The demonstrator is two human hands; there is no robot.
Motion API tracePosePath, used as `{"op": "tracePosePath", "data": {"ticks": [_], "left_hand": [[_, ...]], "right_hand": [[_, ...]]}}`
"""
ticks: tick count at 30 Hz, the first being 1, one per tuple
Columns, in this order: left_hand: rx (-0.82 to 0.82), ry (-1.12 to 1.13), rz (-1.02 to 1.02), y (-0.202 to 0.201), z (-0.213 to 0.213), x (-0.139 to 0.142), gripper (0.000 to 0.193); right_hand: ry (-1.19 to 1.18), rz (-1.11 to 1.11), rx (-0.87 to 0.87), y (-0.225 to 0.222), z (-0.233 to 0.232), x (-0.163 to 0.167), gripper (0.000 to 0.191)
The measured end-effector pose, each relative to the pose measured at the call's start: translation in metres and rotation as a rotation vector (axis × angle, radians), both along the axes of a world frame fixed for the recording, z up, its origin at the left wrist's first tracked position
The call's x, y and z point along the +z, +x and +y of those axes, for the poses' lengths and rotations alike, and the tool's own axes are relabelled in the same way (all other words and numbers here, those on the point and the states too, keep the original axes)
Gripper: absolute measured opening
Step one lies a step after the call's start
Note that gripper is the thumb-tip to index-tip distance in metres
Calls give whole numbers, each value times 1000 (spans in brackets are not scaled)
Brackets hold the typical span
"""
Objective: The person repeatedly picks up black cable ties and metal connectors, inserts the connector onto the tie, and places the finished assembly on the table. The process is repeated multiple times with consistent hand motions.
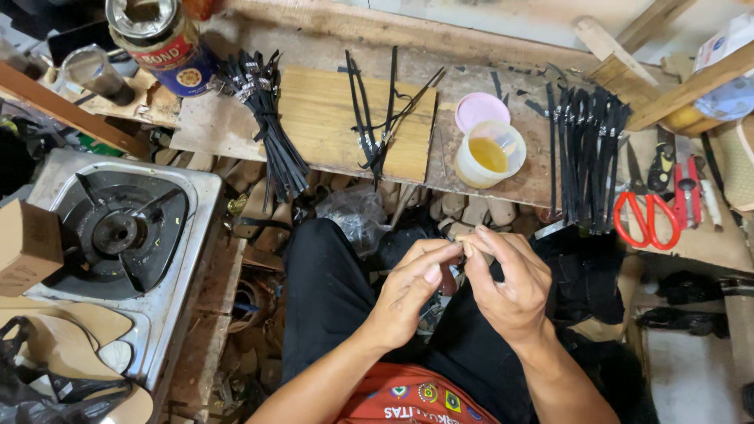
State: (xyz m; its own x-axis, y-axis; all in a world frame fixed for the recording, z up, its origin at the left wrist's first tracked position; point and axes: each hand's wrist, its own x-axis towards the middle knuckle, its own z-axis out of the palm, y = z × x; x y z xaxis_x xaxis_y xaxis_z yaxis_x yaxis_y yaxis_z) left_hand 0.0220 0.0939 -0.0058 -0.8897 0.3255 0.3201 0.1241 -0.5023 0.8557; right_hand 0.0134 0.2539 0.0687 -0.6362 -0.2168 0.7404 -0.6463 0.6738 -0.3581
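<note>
Left hand (408,294) and right hand (510,286) pinch one small dark piece (448,279) together, near the workbench (503,180); glue cup (490,154) beyond.

gas burner (118,232), red-handled scissors (648,216), cup of yellow liquid (488,155), tin can (161,39)

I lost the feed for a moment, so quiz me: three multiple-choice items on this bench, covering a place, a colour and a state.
1. Where is the gas burner? A left of the lap; B right of the lap; C on the bench.
2. What colour are the scissors' handles? A blue; B red; C green.
3. The plastic cup of yellow liquid is: A lidded; B tipped over; C open.

Answers: 1 A, it sits at the left edge. 2 B, red loops. 3 C, its pink lid lies behind it.
</note>
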Motion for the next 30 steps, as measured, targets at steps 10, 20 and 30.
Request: {"op": "tracePosePath", "data": {"ticks": [10, 20, 30], "left_hand": [[29, -125, -2, -36, 5, 10, 48], [309, -545, 43, -96, -13, 21, 29], [774, -1330, 590, -216, -3, 50, 29]], "right_hand": [[31, -18, -33, -35, 33, 10, 40], [-262, -524, -218, -21, 73, -50, 30], [-377, -786, -66, -8, 71, -71, 44]]}}
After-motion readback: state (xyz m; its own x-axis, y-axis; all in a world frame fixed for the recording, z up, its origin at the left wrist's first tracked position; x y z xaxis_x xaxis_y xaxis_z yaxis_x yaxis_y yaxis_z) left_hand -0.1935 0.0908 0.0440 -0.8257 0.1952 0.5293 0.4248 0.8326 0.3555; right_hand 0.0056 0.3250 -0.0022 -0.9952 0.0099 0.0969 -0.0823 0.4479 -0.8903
